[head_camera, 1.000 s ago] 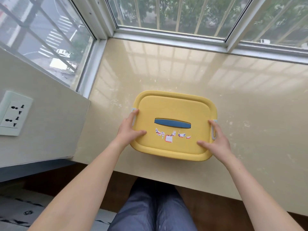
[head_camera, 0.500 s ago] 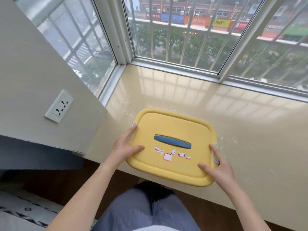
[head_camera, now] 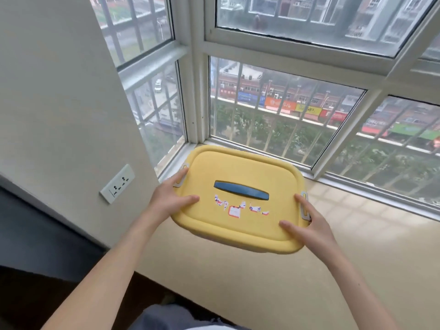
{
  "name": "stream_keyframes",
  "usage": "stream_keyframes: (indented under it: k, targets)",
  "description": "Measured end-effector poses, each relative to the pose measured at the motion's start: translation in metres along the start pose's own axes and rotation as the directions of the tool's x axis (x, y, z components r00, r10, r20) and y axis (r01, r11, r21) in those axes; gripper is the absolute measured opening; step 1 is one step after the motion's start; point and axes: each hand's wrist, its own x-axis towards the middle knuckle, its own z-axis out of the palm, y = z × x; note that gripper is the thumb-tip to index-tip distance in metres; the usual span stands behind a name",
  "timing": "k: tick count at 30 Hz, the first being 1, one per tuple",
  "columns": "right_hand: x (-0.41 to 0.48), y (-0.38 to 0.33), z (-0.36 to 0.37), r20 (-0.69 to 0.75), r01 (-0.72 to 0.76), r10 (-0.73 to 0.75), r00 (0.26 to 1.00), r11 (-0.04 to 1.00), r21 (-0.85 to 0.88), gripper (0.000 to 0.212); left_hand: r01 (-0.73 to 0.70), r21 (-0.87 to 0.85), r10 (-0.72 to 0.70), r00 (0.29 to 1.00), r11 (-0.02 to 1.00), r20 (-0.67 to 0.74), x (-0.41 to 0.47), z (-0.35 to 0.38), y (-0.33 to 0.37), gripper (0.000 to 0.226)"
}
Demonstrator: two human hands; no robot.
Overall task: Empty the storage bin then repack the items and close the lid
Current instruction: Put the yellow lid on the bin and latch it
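Note:
The yellow storage bin has its lid on, with a dark blue handle lying flat in the middle and torn stickers below it. My left hand grips the bin's left side, thumb on the lid and fingers by the grey latch. On the right side my right hand grips the same way, beside the other latch. The bin looks raised above the beige sill, and its far edge overlaps the window frame. Its contents are hidden.
Barred windows close off the sill at the back and left. A wall with a white power socket juts out on the left, close to the bin. My legs show below the sill's front edge.
Both hands have kept their hold on the bin's sides. The bin has come up and away from the sill's front edge toward the window corner, and my view has tilted upward.

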Motion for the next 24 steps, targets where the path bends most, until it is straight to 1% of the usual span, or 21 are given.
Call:
stream_keyframes:
  k: [6,11,15,20,24]
  targets:
    - [0.048,-0.044,0.029,-0.062,0.024,-0.024,0.998,1.000,-0.005,0.088,-0.082,0.013,0.082,0.997,0.997,0.010,0.071,-0.040,0.009,0.092]
    - [0.094,-0.062,0.059,-0.078,-0.020,0.019,0.997,1.000,-0.009,0.090,-0.094,0.027,0.092,0.994,0.995,0.063,0.139,-0.056,0.002,0.092]
    - [0.141,-0.062,0.083,-0.091,-0.063,0.063,0.994,0.998,0.008,0.091,-0.097,0.048,0.091,0.990,0.994,0.109,0.196,-0.051,-0.008,0.093]
    - [0.207,-0.039,0.111,-0.079,-0.140,0.141,0.987,0.990,0.023,0.092,-0.030,0.081,0.017,0.988,0.996,0.155,0.268,-0.025,-0.029,0.091]
    - [0.271,-0.011,0.135,-0.035,-0.192,0.191,0.981,0.981,-0.001,0.093,0.033,0.101,-0.049,0.985,0.994,0.163,0.324,0.004,-0.060,0.091]
